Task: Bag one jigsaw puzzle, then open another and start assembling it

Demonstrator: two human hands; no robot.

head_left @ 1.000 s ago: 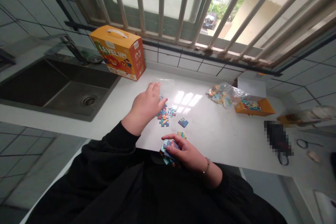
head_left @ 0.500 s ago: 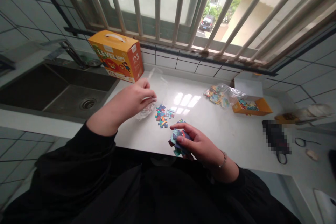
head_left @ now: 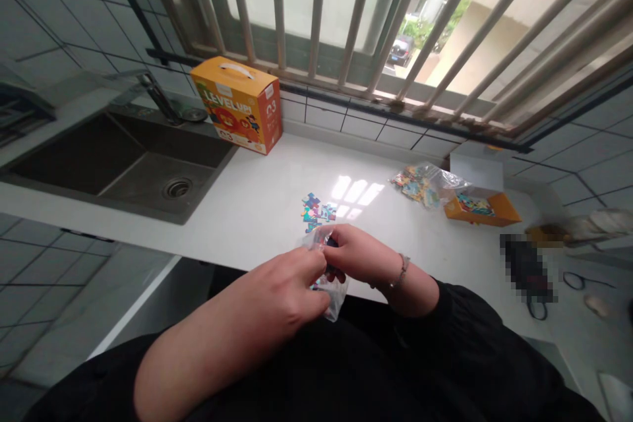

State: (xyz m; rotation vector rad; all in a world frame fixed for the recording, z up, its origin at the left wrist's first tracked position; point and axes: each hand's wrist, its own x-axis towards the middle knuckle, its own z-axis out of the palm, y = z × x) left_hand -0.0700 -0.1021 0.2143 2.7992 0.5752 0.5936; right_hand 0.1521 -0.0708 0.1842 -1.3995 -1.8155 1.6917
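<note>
My left hand (head_left: 291, 287) is closed on a clear plastic bag (head_left: 336, 303) at the front edge of the counter. Pressed up against the bag's mouth, my right hand (head_left: 356, 254) grips a stack of jigsaw puzzle pieces, mostly covered by its fingers. Some colour shows through the plastic, but how far the pieces are inside I cannot tell. Just beyond both hands, several loose puzzle pieces (head_left: 311, 211) lie on the white counter (head_left: 267, 198).
An orange box with a handle (head_left: 242, 105) stands at the back, beside the sink (head_left: 148, 171). To the right are a bag of puzzle pieces (head_left: 420, 184) and a small open orange box (head_left: 484, 211) with pieces inside. Black-rimmed glasses (head_left: 573, 280) lie farther right.
My left hand has brought the plastic bag from the counter's left side to my right hand. The stack in my right hand now meets the bag. The view has shifted slightly left.
</note>
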